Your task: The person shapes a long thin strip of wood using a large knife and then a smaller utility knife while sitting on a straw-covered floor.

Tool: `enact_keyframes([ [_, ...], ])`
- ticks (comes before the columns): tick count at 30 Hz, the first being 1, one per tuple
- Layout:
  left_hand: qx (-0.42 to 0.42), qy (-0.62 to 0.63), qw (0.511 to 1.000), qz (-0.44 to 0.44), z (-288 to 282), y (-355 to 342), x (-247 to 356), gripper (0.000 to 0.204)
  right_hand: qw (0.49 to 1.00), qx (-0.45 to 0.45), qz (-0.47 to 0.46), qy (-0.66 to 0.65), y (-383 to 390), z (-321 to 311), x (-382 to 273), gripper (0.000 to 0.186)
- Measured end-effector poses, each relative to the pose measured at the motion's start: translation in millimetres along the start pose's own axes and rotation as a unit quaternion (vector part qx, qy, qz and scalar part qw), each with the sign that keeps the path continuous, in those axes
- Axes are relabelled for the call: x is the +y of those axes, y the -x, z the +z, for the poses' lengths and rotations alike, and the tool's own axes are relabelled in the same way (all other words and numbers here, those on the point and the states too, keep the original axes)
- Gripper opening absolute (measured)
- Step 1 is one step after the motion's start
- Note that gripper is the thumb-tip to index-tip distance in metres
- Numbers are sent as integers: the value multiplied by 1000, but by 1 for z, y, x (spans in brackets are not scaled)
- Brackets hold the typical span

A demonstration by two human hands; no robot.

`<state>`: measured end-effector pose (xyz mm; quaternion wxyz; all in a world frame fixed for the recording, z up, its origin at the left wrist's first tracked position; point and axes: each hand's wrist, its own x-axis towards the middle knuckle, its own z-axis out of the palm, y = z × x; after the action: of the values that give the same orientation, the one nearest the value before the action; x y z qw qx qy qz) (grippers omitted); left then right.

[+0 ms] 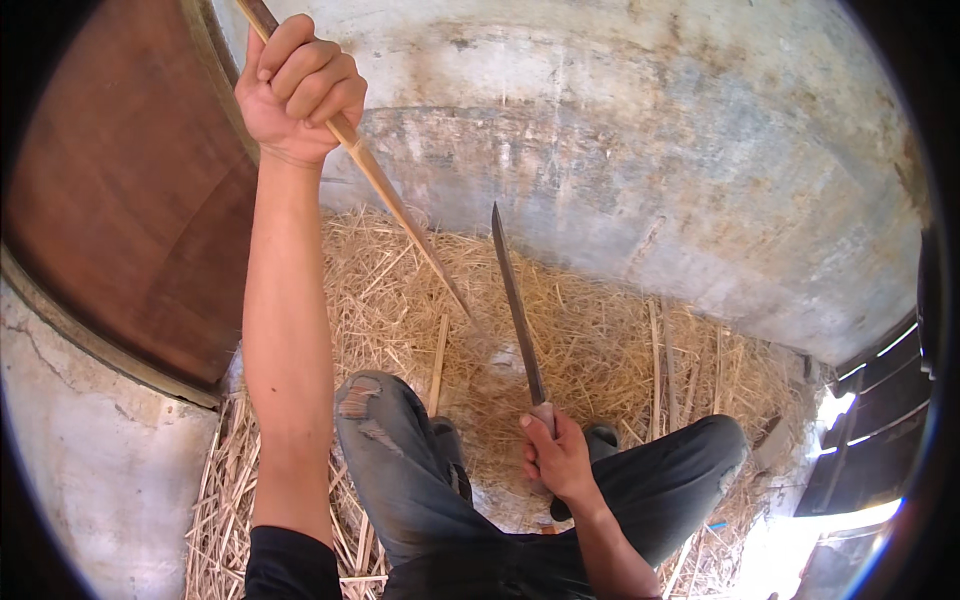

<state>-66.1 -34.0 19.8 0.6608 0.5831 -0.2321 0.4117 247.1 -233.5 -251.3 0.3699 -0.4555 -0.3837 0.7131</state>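
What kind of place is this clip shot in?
Probably a rough outdoor or shed work spot for splitting bamboo: a weathered concrete wall, straw and shavings covering the ground, and a wooden door at left.

Matt grey metal knife blade (515, 300), smooth pale bamboo stick (395, 200) — dry straw shavings (600, 350) against a rough, stained concrete wall (650, 150).

Black short sleeve (290, 565), bare forearms, ripped grey jeans (400, 470), dark shoes (603, 436).
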Motion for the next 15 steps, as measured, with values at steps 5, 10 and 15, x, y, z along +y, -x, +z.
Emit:
enact_keyframes([
  [5, 142, -135, 979, 50, 7, -2, -13, 36, 991, 0, -8, 130, 5, -2, 1, 21],
  [10, 393, -413, 805, 164, 18, -28, -48, 36, 986, -44, -59, 151, 4, -3, 6, 24],
  [15, 447, -514, 701, 213, 9, -54, -84, 31, 992, -52, -85, 78, 7, 13, -5, 28],
])
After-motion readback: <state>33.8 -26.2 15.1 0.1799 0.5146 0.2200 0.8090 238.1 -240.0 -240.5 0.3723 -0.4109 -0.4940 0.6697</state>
